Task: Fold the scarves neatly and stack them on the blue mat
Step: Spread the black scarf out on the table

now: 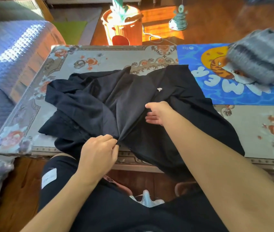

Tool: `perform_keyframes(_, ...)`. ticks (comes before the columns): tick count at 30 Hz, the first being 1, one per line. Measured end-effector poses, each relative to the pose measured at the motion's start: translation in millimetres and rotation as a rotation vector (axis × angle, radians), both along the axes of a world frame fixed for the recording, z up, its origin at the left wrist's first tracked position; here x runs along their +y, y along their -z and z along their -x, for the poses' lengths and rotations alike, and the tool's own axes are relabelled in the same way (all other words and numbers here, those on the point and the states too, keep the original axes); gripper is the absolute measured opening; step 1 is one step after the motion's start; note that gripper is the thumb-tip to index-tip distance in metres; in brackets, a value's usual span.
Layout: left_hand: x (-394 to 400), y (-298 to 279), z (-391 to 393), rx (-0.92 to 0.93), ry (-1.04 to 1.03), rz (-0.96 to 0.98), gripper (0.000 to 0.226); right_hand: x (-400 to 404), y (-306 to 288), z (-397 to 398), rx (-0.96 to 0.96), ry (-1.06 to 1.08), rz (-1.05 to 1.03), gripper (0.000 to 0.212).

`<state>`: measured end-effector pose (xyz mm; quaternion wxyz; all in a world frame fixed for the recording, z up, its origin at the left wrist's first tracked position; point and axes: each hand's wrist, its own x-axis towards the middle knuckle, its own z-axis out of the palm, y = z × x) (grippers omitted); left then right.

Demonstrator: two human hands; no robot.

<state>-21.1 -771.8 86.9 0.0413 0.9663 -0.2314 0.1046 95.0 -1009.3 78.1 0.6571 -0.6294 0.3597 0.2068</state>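
The left hand (pixel 99 152) is near the table's front edge, knuckles up, its fingers and thumb pinching a gathered fold of the black scarf (pixel 116 104). The right hand (pixel 158 113) reaches further in over the cloth with fingers relaxed and spread, resting on the fabric and gripping nothing.

The scarf lies rumpled across the middle of the floral-covered table (pixel 99 56), one corner hanging over the near edge and another overlapping the blue mat (pixel 199 56) at the right. Bare tablecloth shows behind and to the left. The fabric is thin, dark and creased. A folded grey scarf (pixel 260 56) sits on the mat.
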Motion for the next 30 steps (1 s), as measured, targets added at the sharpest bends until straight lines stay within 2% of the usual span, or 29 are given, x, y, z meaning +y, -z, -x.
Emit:
perform_keyframes(2,3,1,2,0.003,-0.007,-0.013,0.027,2,7,3,0.027,0.007,0.063,0.021)
perform_keyframes(5,10,4,4,0.005,-0.047,-0.063,0.028,-2,18,4,-0.046,0.234,0.075,0.025)
perform_keyframes(7,12,5,2,0.004,-0.089,-0.098,0.03,-9,7,11,-0.112,0.437,-0.1,0.027)
perform_keyframes(10,11,7,1,0.022,-0.138,-0.1,0.03,-34,-20,29,-0.205,0.694,-0.528,0.024)
perform_keyframes(13,7,11,-1,0.041,-0.148,-0.107,0.03,-81,-41,55,-0.321,0.827,-0.702,0.03)
perform_keyframes(15,7,12,-5,0.041,-0.154,-0.108,0.03,-117,-50,75,-0.37,0.817,-0.658,0.042)
perform_keyframes(19,2,10,-14,0.011,-0.162,-0.084,0.031,-154,-49,126,-0.391,0.755,-0.406,0.03)
perform_keyframes(21,-7,8,-15,0.001,-0.147,-0.062,0.03,-156,-40,153,-0.358,0.765,-0.302,0.034)
perform_keyframes(23,-16,8,-15,0.001,-0.139,-0.05,0.029,-153,-30,181,-0.34,0.786,-0.28,0.039)
perform_keyframes(25,-21,10,-12,0.01,-0.118,-0.064,0.03,-149,-20,205,-0.316,0.779,-0.344,0.032)
perform_keyframes(26,-21,11,-11,0.012,-0.103,-0.075,0.03,-144,-14,214,-0.274,0.746,-0.36,0.025)
perform_keyframes(28,-21,13,-8,0.008,-0.078,-0.086,0.03,-131,7,227,-0.108,0.645,-0.265,0.007)
perform_keyframes(30,-19,13,-7,0.004,-0.076,-0.086,0.029,-118,31,234,0.023,0.658,-0.135,0.01)
